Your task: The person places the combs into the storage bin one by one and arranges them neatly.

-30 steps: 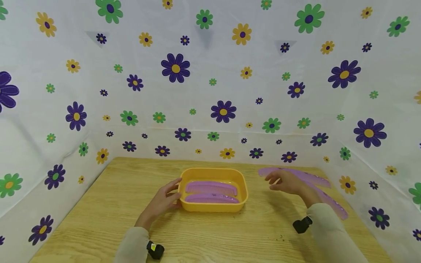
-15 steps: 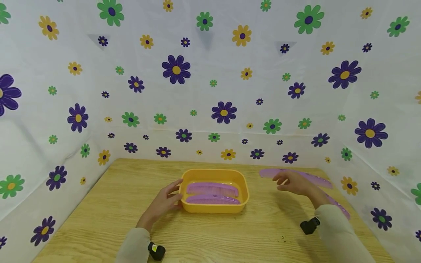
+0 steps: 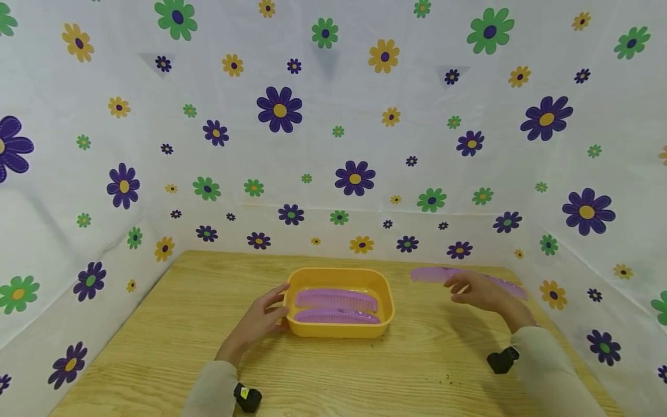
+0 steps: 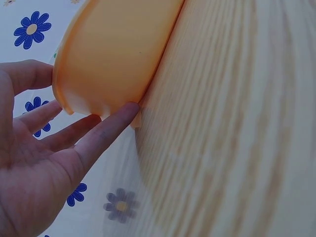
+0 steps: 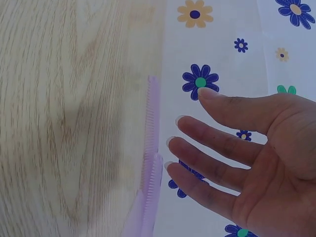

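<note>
A yellow tub point(image 3: 341, 330) holds two purple combs point(image 3: 336, 299) lying side by side. My left hand point(image 3: 259, 319) touches the tub's left end with spread, nearly straight fingers; in the left wrist view the fingertips of the hand point(image 4: 54, 153) rest against the tub wall point(image 4: 118, 54). Over the right part of the table, my right hand point(image 3: 482, 294) hovers with relaxed fingers and holds nothing. Purple combs point(image 3: 428, 274) lie beyond and beneath it, partly hidden by the hand and arm. In the right wrist view, combs point(image 5: 151, 123) overlap beside the right hand point(image 5: 252, 163).
The wooden table point(image 3: 333, 376) has small dark specks point(image 3: 447, 379) near the front right. A white sheet with printed flowers point(image 3: 354, 178) rises at the back and both sides. A small black camera is strapped at each wrist.
My right hand has moved to the right over the combs, covering more of the rightmost one. The left hand keeps its place at the tub; the view has shifted slightly.
</note>
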A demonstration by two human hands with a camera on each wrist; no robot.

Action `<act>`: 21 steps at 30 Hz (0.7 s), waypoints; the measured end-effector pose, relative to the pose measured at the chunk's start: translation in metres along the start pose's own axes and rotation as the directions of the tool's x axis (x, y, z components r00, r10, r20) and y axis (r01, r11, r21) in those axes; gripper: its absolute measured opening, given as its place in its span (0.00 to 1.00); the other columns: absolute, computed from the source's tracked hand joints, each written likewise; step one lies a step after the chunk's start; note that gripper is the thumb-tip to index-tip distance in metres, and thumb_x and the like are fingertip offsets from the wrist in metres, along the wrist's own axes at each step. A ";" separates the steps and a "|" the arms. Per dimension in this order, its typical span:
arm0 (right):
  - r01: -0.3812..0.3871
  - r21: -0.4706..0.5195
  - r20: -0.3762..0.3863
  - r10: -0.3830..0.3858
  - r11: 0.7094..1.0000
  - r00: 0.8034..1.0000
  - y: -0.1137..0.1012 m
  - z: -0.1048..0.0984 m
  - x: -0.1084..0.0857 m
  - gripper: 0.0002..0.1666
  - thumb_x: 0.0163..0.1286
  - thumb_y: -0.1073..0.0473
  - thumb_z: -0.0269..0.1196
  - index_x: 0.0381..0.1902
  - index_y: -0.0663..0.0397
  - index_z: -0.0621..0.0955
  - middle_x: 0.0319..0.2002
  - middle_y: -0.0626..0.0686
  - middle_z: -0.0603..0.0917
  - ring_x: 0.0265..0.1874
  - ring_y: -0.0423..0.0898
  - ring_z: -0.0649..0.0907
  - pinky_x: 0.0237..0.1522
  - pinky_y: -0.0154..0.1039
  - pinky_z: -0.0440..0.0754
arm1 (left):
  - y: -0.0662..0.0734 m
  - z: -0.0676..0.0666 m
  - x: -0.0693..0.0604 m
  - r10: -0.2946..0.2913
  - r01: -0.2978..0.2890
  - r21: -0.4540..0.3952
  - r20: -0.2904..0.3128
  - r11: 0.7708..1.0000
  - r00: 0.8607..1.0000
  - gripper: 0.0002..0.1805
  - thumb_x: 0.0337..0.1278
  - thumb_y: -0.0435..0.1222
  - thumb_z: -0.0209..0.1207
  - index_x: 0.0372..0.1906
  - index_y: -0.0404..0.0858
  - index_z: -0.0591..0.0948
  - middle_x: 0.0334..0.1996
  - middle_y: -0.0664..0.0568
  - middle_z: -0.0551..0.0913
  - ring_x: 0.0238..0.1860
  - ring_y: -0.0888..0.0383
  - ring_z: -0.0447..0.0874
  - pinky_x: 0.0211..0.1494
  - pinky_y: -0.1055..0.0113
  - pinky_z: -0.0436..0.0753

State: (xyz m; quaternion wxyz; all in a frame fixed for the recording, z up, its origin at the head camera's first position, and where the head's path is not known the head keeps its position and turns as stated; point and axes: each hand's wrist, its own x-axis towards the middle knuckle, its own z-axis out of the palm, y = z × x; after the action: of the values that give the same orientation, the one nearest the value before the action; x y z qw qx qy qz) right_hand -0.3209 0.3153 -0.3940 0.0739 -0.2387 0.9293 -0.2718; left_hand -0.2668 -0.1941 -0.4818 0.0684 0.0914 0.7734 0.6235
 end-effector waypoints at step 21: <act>-0.045 -0.067 -0.090 0.039 0.997 0.995 0.035 -0.005 -0.018 0.18 0.70 0.67 0.65 0.55 0.73 0.80 0.48 0.72 0.85 0.44 0.63 0.86 0.46 0.56 0.89 | 0.001 0.000 0.000 -0.011 0.011 0.000 -0.002 1.000 1.000 0.34 0.76 0.33 0.53 0.82 0.43 0.59 0.78 0.30 0.61 0.70 0.32 0.74 0.59 0.48 0.88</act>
State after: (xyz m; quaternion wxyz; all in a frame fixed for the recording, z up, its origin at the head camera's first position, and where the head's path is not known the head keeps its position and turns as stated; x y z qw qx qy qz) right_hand -0.3211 0.3524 -0.4082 0.0299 -0.2092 0.9454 -0.2483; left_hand -0.2664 -0.1943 -0.4810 0.0710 0.0865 0.7741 0.6232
